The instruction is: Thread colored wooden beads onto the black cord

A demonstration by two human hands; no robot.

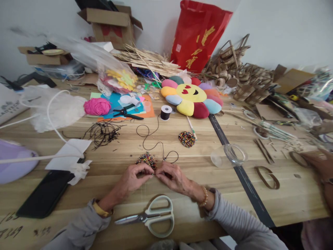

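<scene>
Just in front of a pile of small multicoloured beads (146, 159), my two hands meet fingertip to fingertip. Thumb and index finger of my left hand (132, 180) are pinched on a tiny bead, partly hidden by the fingers. My right hand (174, 177) is closed in a pinch on thin black cord (144, 141), which curls over the table from a spool (165, 113). Below my hands lie scissors (156, 217) with pale handles, blades pointing left. A coiled bead string (186, 139) rests farther right.
A tangle of black cord (102, 132), pliers (127, 113) and a dark phone (44, 194) are on the left. A flower cushion (191, 93) sits behind the spool. Clear tape rolls (235, 155) and a brown strip ring (267, 177) lie right. Another person's arm (318, 163) shows at the right edge.
</scene>
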